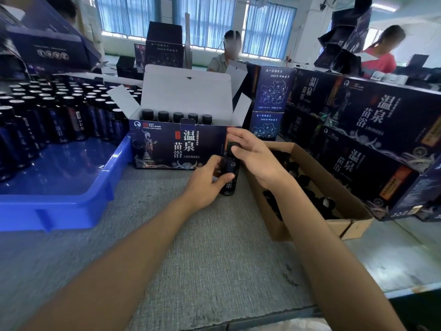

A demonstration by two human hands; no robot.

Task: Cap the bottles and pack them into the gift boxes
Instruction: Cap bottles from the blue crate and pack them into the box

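Head view, dark upright bottle (229, 174), black cap (231, 146)

One view: your head-worn wide-angle camera looks forward and down, close over the worktop (226, 259), and faces the far windows (207, 20) across the room.

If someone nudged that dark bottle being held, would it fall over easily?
Probably yes: the bottle is tall and narrow with a small base. Its glossy surface looks smooth, so maybe slippery; the left hand wraps it while the right hand grips the cap. Being round, it would likely roll once down.
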